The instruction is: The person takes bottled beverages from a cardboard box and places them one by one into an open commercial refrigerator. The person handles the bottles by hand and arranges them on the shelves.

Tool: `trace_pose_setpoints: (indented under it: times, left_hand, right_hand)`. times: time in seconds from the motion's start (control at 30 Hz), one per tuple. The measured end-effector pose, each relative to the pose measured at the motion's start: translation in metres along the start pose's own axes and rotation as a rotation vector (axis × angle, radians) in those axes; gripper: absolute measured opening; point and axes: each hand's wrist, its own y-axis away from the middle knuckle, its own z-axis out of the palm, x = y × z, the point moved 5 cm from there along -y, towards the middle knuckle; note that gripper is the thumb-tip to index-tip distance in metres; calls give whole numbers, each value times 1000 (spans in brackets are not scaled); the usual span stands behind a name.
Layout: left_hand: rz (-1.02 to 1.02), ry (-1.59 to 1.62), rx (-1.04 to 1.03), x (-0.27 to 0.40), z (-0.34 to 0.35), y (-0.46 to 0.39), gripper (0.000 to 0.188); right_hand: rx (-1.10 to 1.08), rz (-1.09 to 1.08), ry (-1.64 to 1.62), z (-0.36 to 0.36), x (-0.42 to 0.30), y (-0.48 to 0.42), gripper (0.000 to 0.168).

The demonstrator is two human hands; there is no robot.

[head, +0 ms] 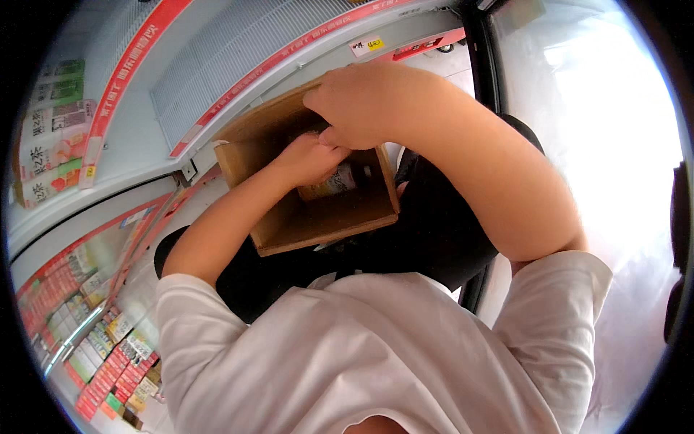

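Note:
An open cardboard box (325, 232) sits tilted across my lap, its mouth facing up. My left hand (317, 160) reaches down inside it, fingers curled and partly hidden. Beside those fingers, a bottle with a printed label (340, 180) lies low in the box. My right hand (355, 111) arches over the far right side of the box, with its thumb close to my left hand's fingers. Most of its fingertips are out of sight, so what either hand grips cannot be made out.
A refrigerated display case with wire shelves (227, 59) and red-edged strips stands ahead. Printed drink cartons (54, 157) fill its left shelf. A glass door (585, 97) stands at my right. Stacked red cartons (108, 374) show at lower left.

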Motion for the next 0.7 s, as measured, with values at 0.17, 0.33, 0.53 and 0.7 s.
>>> trace_pose_setpoints:
  times: [0.17, 0.33, 0.53, 0.7]
  left_hand:
    - [-462, 46, -181, -63, 108, 3, 48]
    - [-606, 22, -573, -52, 170, 32, 85]
    - [-482, 61, -556, -41, 137, 31, 89]
    - [-441, 17, -557, -41, 126, 25, 97]
  right_hand:
    - [14, -5, -35, -6, 0, 0, 39]
    - [16, 1, -62, -5, 9, -2, 40]
    - [9, 31, -91, -4, 14, 1, 44]
    - [57, 14, -132, 8, 24, -8, 47]
